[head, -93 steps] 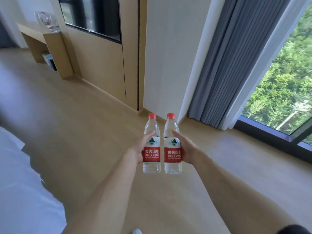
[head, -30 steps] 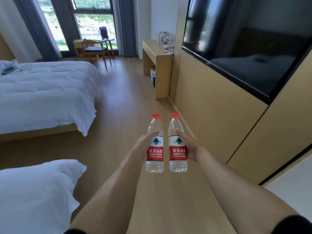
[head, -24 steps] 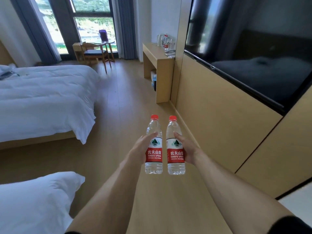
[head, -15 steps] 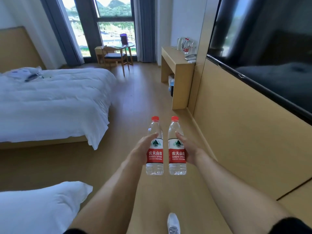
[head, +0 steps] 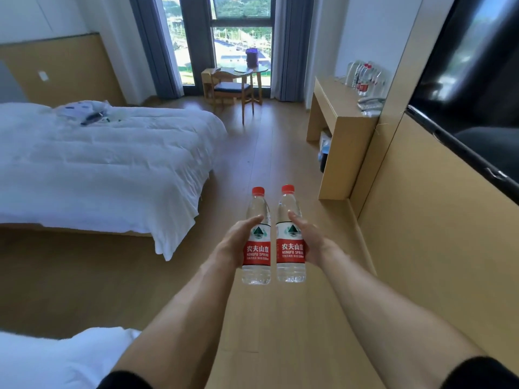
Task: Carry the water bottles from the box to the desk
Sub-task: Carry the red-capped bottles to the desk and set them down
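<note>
- Carrying two water bottles, one per hand: left bottle (head: 256, 242) and right bottle (head: 290, 240), both upright, red caps up, side by side with a narrow gap between them, out in front of us above the wood floor (head: 269, 153).
- Left hand (head: 234, 242) wraps the left bottle at the label from the outer side, thumb lying across the front; fingers go behind the bottle, so we can't see how far they close, but the bottle is clearly held.
- Right hand (head: 311, 240) mirrors that on the right bottle, thumb forward, grip around the label band.
- We judge the mid-body hold keeps each bottle balanced and vertical, ready to set down on its base.
- Desk (head: 341, 108) is ahead on the right against the wall, well apart from the bottles; we're mid-transit.
- More bottles (head: 363, 80) already stand at the desk's far end, with a phone (head: 370, 103) near them; near end looks like the free spot.
- Bed (head: 98, 164) is on our left, chair (head: 231, 88) and small table (head: 251, 70) by the window; the aisle between bed and wall panel is our route.
- Box isn't in view.
</note>
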The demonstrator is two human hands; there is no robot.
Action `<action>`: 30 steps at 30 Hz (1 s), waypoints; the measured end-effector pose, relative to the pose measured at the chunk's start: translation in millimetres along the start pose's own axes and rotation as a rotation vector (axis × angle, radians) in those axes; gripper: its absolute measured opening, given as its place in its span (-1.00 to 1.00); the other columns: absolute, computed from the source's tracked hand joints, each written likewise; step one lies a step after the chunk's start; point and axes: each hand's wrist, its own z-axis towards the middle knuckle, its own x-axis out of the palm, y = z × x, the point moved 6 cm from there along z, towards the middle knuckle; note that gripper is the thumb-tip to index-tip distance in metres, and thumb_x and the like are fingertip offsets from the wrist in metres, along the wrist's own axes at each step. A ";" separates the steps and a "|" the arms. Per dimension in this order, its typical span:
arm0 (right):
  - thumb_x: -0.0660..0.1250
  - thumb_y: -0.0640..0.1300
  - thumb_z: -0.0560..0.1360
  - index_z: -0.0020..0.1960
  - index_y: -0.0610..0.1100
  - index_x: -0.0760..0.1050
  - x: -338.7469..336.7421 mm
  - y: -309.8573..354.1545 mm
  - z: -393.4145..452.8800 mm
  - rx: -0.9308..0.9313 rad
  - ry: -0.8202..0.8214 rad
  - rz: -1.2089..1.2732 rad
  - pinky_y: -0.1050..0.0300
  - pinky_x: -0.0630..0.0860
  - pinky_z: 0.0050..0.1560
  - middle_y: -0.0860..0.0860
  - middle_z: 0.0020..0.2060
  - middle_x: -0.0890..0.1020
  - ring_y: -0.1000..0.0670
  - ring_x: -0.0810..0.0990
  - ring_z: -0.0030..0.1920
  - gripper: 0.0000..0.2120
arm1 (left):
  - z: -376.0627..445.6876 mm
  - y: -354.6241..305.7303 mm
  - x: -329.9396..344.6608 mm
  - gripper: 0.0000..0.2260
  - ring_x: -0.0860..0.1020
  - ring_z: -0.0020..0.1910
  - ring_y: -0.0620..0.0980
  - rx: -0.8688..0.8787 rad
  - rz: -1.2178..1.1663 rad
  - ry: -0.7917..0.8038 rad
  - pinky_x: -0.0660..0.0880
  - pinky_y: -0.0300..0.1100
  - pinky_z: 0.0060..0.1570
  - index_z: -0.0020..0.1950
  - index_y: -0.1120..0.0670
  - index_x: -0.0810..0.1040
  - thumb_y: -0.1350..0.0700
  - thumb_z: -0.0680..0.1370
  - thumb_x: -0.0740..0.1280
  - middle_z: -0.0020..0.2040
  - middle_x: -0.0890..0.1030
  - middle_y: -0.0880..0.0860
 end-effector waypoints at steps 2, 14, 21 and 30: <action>0.33 0.19 0.55 0.39 -0.25 0.41 -2.9 14.5 22.5 0.013 0.016 -0.008 -0.29 0.51 0.29 -0.32 0.25 0.59 -0.31 0.62 0.14 -0.38 | 20.7 -14.9 -2.0 -0.53 0.60 0.17 0.26 0.004 -0.012 -0.015 0.52 0.18 0.28 0.41 0.17 0.43 -0.08 0.60 0.35 0.29 0.60 0.29; 0.33 0.15 0.58 0.40 -0.24 0.38 -33.8 101.9 169.9 -0.008 -0.080 0.030 -0.34 0.44 0.34 -0.33 0.28 0.57 -0.35 0.56 0.27 -0.42 | 183.3 -106.9 -12.8 -0.53 0.68 -0.11 0.15 -0.042 0.009 0.050 0.65 0.05 -0.08 0.38 0.14 0.45 -0.11 0.58 0.37 0.16 0.65 0.24; 0.36 0.13 0.57 0.39 -0.24 0.39 -31.8 178.5 273.4 -0.038 -0.179 0.077 -0.36 0.45 0.32 -0.33 0.24 0.59 -0.37 0.55 0.28 -0.43 | 288.8 -208.1 -26.1 -0.52 0.66 -0.03 0.19 -0.025 0.067 0.131 0.61 0.11 0.08 0.38 0.17 0.44 -0.09 0.58 0.38 0.23 0.63 0.28; 0.34 0.16 0.56 0.39 -0.25 0.38 -21.2 257.3 383.4 -0.049 -0.165 0.090 -0.35 0.46 0.32 -0.33 0.23 0.60 -0.37 0.57 0.26 -0.41 | 394.4 -301.4 -47.2 -0.52 0.63 0.04 0.25 0.014 0.096 0.160 0.54 0.21 0.24 0.38 0.21 0.43 -0.06 0.59 0.39 0.23 0.61 0.32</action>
